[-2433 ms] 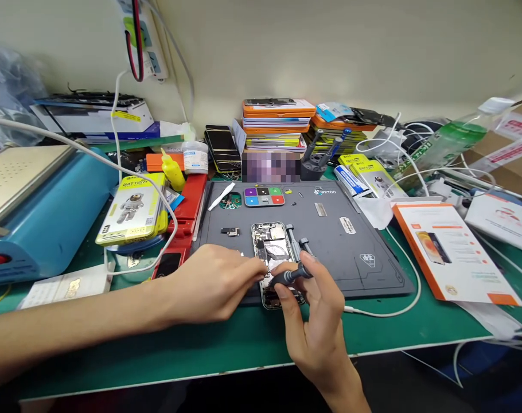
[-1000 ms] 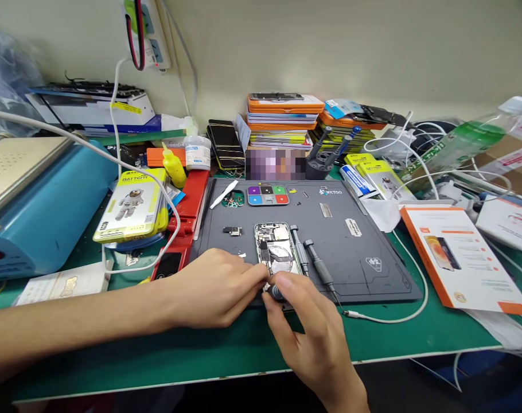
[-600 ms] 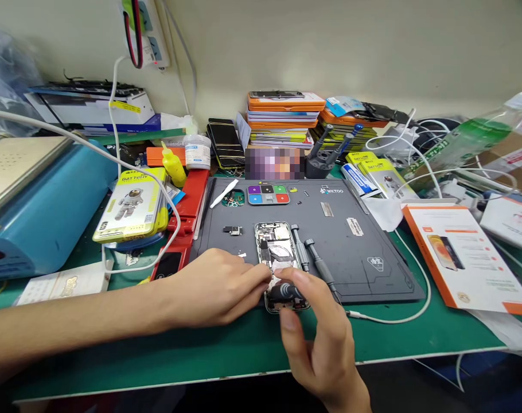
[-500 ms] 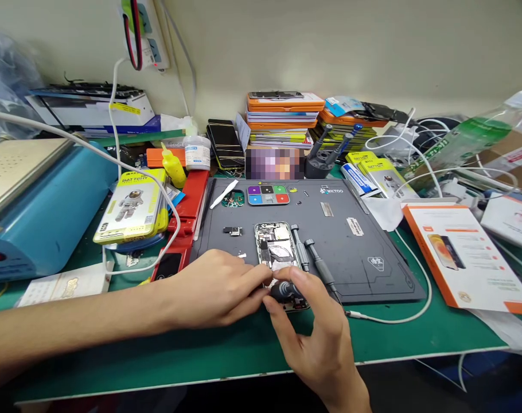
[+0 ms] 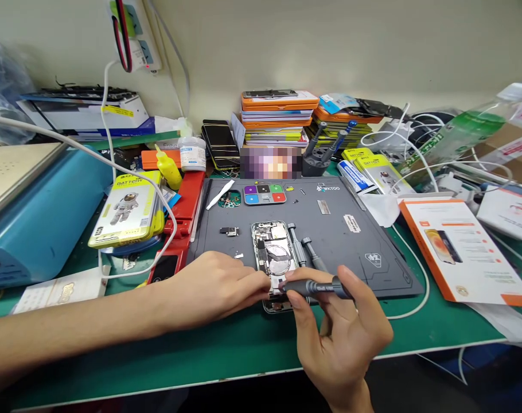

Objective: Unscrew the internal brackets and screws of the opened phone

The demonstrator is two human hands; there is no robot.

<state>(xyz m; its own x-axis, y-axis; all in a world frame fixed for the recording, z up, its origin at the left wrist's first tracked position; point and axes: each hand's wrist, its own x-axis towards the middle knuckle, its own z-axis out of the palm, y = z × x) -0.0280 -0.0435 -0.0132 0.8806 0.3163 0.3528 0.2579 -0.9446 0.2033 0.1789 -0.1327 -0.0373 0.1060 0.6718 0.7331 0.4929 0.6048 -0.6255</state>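
My right hand point(image 5: 336, 327) is closed around a grey screwdriver point(image 5: 306, 287), held nearly level with its front end pointing left above the lower part of an opened phone point(image 5: 277, 252). The phone lies on a dark repair mat point(image 5: 351, 258), its inner parts bare. At the phone's left edge, my left hand point(image 5: 229, 287) has thumb and fingers pinched together close to the screwdriver's front end; what they hold, if anything, is hidden. Beside the phone lie two more screwdrivers, a nearer one point(image 5: 296, 246) and another point(image 5: 313, 255) partly covered by my right hand.
A small dark part point(image 5: 229, 231), a white plastic tool point(image 5: 220, 195) and a coloured tray point(image 5: 264, 194) rest on the mat. Left are battery packs point(image 5: 125, 209) and a blue machine point(image 5: 46, 212). Right are an orange-edged box point(image 5: 463, 252) and a white cable point(image 5: 424, 301).
My right hand has moved right and turned the screwdriver from pointing toward me to lying sideways. My left hand stays pinched at the phone's edge. The view has shifted slightly.
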